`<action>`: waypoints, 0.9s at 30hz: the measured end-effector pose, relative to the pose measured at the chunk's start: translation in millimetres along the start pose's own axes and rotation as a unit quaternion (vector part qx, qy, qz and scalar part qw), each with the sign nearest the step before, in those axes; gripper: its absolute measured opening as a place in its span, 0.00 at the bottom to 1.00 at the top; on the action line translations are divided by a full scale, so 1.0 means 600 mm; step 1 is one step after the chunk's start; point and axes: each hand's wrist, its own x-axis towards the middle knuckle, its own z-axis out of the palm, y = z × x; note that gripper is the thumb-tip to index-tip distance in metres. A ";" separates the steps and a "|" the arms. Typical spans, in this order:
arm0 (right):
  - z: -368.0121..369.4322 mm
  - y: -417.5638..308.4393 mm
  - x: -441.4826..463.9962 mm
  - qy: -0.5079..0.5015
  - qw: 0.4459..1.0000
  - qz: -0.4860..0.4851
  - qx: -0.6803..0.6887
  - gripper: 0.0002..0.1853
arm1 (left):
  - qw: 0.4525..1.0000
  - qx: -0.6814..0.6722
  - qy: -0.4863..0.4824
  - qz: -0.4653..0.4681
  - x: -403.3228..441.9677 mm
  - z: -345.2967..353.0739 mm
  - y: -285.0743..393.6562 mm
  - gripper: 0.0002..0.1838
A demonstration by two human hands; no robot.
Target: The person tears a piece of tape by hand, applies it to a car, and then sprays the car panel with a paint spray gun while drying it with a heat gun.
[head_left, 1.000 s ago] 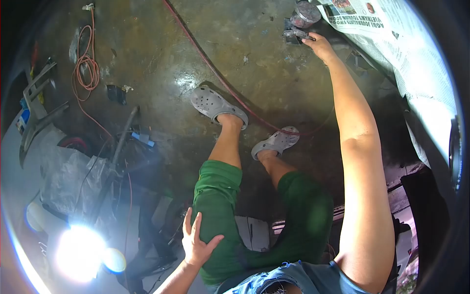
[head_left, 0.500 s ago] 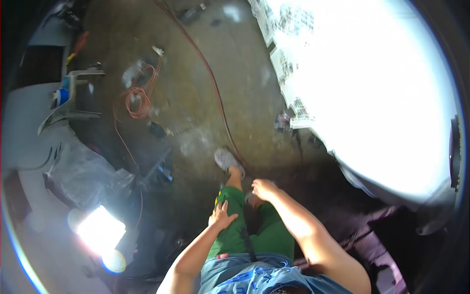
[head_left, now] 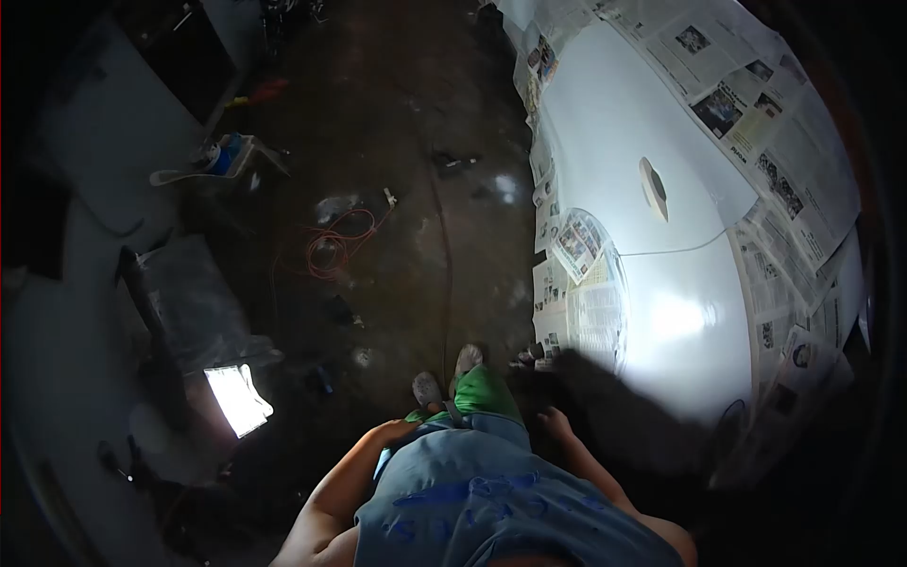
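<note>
One grip (head_left: pixel 399 429), the left, touches shorts (head_left: pixel 489 389), spread unclear.

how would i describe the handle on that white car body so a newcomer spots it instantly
Find the large white car body on the right, bordered by newspaper. On its bare surface, look above the thin seam in the picture. The handle is the small, pale, elongated piece with a dark patch alongside, unlike the smooth white around it.

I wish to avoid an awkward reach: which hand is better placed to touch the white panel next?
Probably the right hand: it is nearer the white panel; the left hand is at the blue shirt's opposite side.
</note>
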 end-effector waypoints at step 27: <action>-0.515 -0.802 0.952 0.020 0.929 -0.353 0.111 0.14 | 0.868 -0.324 0.373 0.046 0.124 -0.384 0.198 0.23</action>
